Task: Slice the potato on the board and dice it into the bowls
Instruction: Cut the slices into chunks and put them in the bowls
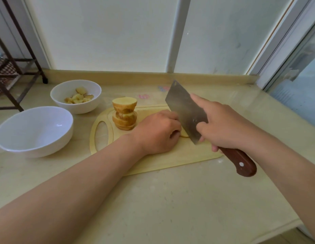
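Left hand: my left hand [157, 132] lies on the board [170, 161], fingers curled down over a pale slice [184, 134] of potato, pinning it flat against the wood.
Right hand: my right hand [225, 125] is wrapped round the brown handle of the cleaver [184, 111], with my forefinger stretched out along the top of the blade.
Cleaver: the blade is tilted, its lower corner down at the slice, right beside the knuckles of my left hand; the far corner points up and away from me.
Slice: mostly hidden under my fingers and the blade; only a small yellow edge shows between them.
Rest of the potato: a stack of slices [125, 114], skin on, stands upright on the board's left part, near the oval handle hole and just left of my left hand.
Far bowl: the white far bowl [77, 108] sits on the counter [170, 199] behind the board's left end and holds a few diced pieces [79, 98].
Near bowl: the bigger white near bowl [35, 127] stands left of the board, closer to me.
Left edge: a dark metal rack [10, 71] stands at the counter's far left.
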Motion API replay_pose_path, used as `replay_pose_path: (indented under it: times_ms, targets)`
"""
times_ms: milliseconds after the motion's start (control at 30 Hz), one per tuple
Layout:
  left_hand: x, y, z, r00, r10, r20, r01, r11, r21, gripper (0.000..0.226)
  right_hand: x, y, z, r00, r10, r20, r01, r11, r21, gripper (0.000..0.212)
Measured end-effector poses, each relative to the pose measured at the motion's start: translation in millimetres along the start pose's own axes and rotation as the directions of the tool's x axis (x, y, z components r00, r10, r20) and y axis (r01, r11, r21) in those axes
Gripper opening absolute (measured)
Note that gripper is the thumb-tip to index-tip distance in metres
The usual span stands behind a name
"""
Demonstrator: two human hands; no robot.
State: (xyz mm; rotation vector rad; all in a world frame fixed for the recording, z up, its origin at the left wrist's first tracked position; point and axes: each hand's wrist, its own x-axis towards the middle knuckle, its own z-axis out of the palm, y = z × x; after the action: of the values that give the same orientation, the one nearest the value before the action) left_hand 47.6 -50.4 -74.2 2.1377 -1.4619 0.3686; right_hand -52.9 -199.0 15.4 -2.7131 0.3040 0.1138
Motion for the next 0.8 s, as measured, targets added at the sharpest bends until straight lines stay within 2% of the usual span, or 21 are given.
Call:
replay_pose_path:
  times_ms: [233,533,800]
  targets:
    - [-1,0,0,1.000,-0.016,0.017,0.016,1.000,-0.011,0.022,-23,7,4,0.999,-0.019,-0.030,0.020,0.998,0.052,0.088]
    - [-2,-1,-1,1.000,0.005,-0.009,-0.005,1.000,-0.012,0.014,-36,5,1,0.999,-0.010,0.038,0.014,0.995,-0.100,0.085]
    - [-3,1,-3,1.000,0.021,-0.021,-0.021,1.000,-0.010,0.013,19,-25,6,0.998,-0.048,0.033,0.052,0.991,-0.124,0.097]
